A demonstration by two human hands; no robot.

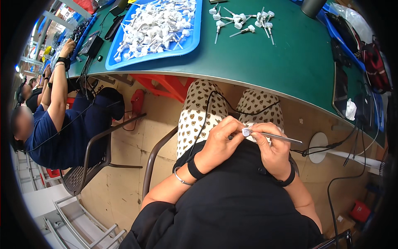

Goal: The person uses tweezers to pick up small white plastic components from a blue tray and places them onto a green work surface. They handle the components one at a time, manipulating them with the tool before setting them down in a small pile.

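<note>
Over my lap, my left hand (224,140) is closed in a pinch at a small white plastic piece (246,132). My right hand (273,152) meets it from the other side, its fingers closed round a slim metal rod (286,137) that points out to the right. Whether the rod is joined to the white piece or is a separate tool, I cannot tell. On the table, a blue tray (193,46) holds a heap of white-headed pieces with thin metal stems. Several similar pieces (237,20) lie loose to the tray's right.
The green table (265,62) curves across in front of me. At its right stand a blue bin (327,25), a dark phone-like slab (340,89) and crumpled white tissue (350,109). Black cables (331,146) hang at the right. A co-worker (70,120) sits at the left.
</note>
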